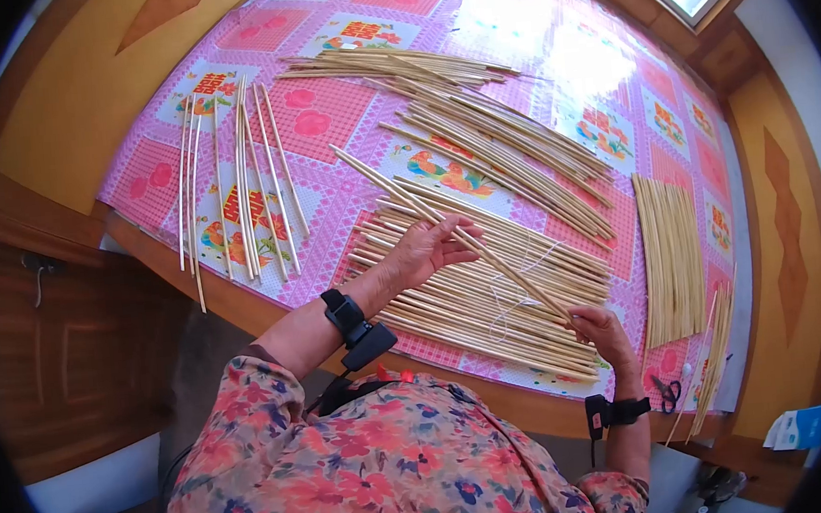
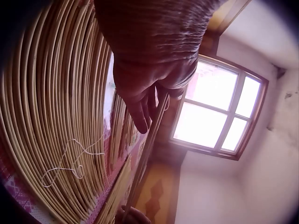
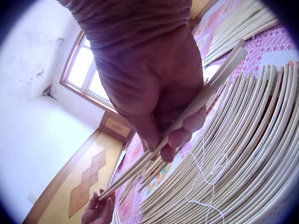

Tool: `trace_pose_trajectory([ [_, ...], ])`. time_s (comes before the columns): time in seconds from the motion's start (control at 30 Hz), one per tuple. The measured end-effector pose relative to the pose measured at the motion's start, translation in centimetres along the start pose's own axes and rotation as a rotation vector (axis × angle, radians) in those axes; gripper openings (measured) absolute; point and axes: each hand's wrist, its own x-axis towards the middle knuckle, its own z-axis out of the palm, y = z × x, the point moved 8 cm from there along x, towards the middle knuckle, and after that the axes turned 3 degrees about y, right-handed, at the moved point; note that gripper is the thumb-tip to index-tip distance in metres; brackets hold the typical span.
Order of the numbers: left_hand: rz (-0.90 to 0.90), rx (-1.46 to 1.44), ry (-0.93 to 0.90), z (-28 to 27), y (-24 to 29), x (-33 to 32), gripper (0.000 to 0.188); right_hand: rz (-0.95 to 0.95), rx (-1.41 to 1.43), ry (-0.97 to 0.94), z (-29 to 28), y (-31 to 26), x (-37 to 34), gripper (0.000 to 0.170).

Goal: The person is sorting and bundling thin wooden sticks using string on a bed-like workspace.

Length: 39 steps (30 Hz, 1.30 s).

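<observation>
A pair of long, thin, straw-coloured stalks (image 3: pixel 135 163) runs slantwise between the two hands, over a mat of similar stalks (image 1: pixel 481 290). My left hand (image 1: pixel 437 250) holds the pair partway along, thumb and fingers around it; their far ends stick out beyond it to the upper left. At the other end, my right hand (image 1: pixel 602 331) grips the stalks, with its fingers curled under them in the right wrist view. A loose white string (image 3: pixel 205 186) lies looped across the mat beneath. In the left wrist view the pair (image 2: pixel 148 144) narrows away toward the right hand (image 2: pixel 133 215).
Looser stalks (image 1: pixel 508 147) lie behind the mat, and several separate ones (image 1: pixel 246 192) are spread at left. A bound-looking panel of stalks (image 1: pixel 671 260) lies at right, near scissors (image 1: pixel 667 392) and a small bundle (image 1: pixel 713 368). A patterned pink cloth (image 1: pixel 323 119) covers the table.
</observation>
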Motion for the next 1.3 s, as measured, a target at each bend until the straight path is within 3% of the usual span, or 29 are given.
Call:
trace_pose_trajectory([
  [0.03, -0.003, 0.036, -0.079, 0.4, 0.0, -0.3, 0.029, -0.010, 0.015, -0.007, 0.0, 0.4, -0.2, 0.019],
  [0.17, 0.014, 0.116, -0.068, 0.8, 0.4, -1.6, 0.030, -0.003, -0.111, 0.112, 0.3, -0.3, -1.1, 0.021],
  [0.23, 0.018, 0.066, 0.019, -0.5, 0.2, -1.5, 0.027, -0.365, -0.462, 0.272, 0.8, -3.9, -1.7, 0.021],
  [0.33, 0.102, 0.000, 0.003, -1.0, 1.9, -2.0, 0.026, -0.588, -0.740, 0.754, 1.6, -10.5, -4.7, 0.020],
  [0.37, 0.106, 0.014, 0.072, -1.6, 2.3, -2.0, 0.026, -0.668, -0.667, 0.806, 2.1, -11.6, -5.5, 0.020],
  [0.43, 0.061, -0.009, 0.078, -1.8, 2.2, -2.3, 0.026, -0.677, -0.369, 0.653, 4.0, -11.4, -4.8, 0.011],
  [0.47, 0.049, -0.022, 0.109, -2.0, 2.3, -2.5, 0.026, -0.424, -0.184, 0.449, 5.6, -9.1, -3.2, 0.012],
  [0.53, 0.020, -0.028, 0.098, -1.3, 2.1, -2.8, 0.026, -0.157, 0.178, 0.222, 8.3, -5.8, -1.4, 0.028],
  [0.6, -0.005, -0.041, 0.088, -1.0, 1.5, -3.1, 0.026, -0.120, 0.622, 0.251, 8.7, -4.4, -1.2, 0.030],
  [0.63, -0.018, -0.053, 0.127, -1.4, 1.1, -3.2, 0.025, -0.117, 0.620, 0.278, 8.4, -4.3, -1.2, 0.030],
  [0.7, -0.043, -0.066, 0.180, -1.8, 0.7, -3.6, 0.024, -0.233, 1.045, 0.412, 6.9, -4.0, -1.4, 0.028],
  [0.87, -0.113, -0.019, 0.180, -1.8, -0.8, -4.1, 0.027, -0.286, 1.230, 0.418, 6.6, -2.4, -0.8, 0.022],
  [0.93, -0.134, 0.017, 0.166, -1.4, -1.2, -4.4, 0.028, -0.195, 1.238, 0.466, 6.6, -0.7, -0.4, 0.020],
  [1.3, -0.068, 0.143, 0.131, 0.1, -2.3, -3.8, 0.033, -0.174, 1.359, 0.447, 5.5, 1.7, -0.2, 0.019],
])
